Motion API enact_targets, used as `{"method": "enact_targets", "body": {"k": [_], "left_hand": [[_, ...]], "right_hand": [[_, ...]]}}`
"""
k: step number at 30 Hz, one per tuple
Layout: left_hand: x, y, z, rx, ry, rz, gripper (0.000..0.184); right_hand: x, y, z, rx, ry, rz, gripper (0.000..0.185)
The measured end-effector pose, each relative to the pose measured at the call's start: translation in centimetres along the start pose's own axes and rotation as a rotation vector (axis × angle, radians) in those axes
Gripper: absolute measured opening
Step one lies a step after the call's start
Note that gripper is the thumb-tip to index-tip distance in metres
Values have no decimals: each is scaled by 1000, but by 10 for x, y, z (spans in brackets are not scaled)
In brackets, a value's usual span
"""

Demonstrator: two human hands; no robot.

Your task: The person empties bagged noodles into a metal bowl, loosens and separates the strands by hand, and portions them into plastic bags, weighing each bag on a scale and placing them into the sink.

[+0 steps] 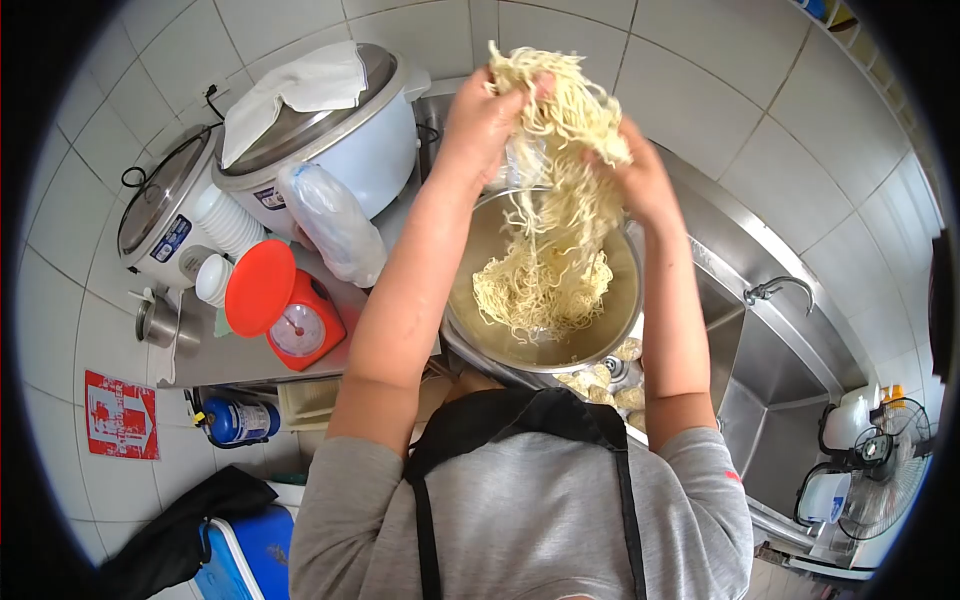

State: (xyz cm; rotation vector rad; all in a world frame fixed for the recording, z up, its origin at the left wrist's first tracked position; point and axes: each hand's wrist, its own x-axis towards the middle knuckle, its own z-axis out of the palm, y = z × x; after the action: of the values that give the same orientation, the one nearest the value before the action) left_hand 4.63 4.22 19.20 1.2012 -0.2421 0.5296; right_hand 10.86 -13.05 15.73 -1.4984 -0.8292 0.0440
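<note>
A big tangle of pale yellow noodles [565, 110] is lifted high in both my hands. My left hand [490, 115] grips the clump from its left side, fingers partly buried in the strands. On the other side my right hand [640, 175] holds the noodles too, its fingers partly covered and slightly blurred. Long strands trail down into a large round metal pot [480, 340] below, where more noodles [545, 295] lie in a loose heap.
Left of the pot stand a red kitchen scale [300, 330], a plastic bag [335, 225], stacked white cups [228, 220] and two large rice cookers [330, 140]. Bagged portions [600, 385] lie below the pot's rim. To the right are a steel sink [770, 400] and faucet [780, 290].
</note>
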Motion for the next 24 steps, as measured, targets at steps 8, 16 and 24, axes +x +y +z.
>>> {"method": "enact_targets", "body": {"k": [8, 16, 24], "left_hand": [[-3, -43, -10, -401, 76, -218, 47], [-27, -71, -28, -204, 82, -346, 33], [-46, -86, -47, 63, -59, -398, 26]], "right_hand": [[46, -53, 0, -110, 75, -25, 28], [11, 12, 14, -145, -199, -111, 29], [17, 36, 2, -91, -39, 145, 13]]}}
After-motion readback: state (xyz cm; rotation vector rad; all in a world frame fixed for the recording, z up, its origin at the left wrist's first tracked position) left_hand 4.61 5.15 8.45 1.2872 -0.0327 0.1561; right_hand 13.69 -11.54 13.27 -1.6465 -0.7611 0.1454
